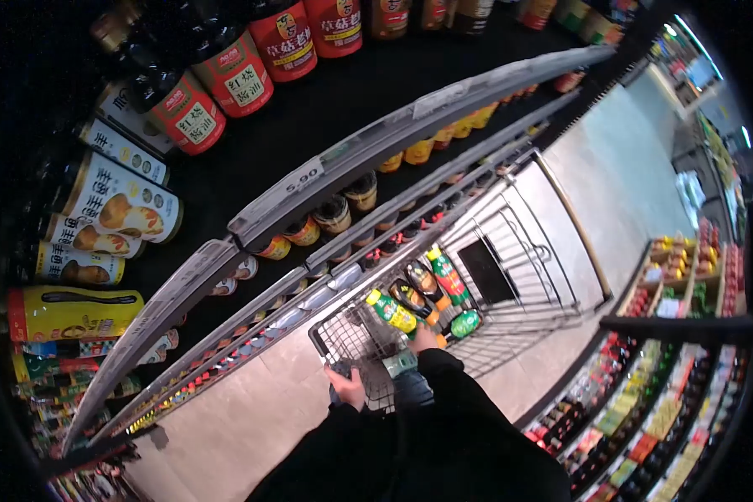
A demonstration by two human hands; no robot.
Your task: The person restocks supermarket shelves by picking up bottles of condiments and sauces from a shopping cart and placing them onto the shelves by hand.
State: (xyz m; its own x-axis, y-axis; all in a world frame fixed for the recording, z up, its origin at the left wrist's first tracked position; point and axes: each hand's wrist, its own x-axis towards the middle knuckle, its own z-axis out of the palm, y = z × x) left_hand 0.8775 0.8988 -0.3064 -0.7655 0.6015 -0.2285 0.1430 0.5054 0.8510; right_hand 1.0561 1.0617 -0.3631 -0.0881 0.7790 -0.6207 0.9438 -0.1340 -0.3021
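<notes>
My right hand [427, 340] reaches into a wire shopping cart [523, 339]. Its fingers close at the lower end of a bottle with a green cap and yellow-green label [392, 312]; the fingertips are partly hidden. Beside that bottle lie two dark bottles with black caps [418, 289] and a bottle with a green and red label [450, 277]. A round green-topped item [465, 324] sits close to the right hand. My left hand [350, 388], at the cart's near left corner, is closed around something dark that I cannot make out.
A long store shelf [360, 159] runs along the left, with red-labelled sauce bottles [243, 79], white cans [121, 205] and a yellow package [75, 314]. Another stocked shelf [644, 410] stands at lower right. Pale floor [226, 443] shows between the shelves.
</notes>
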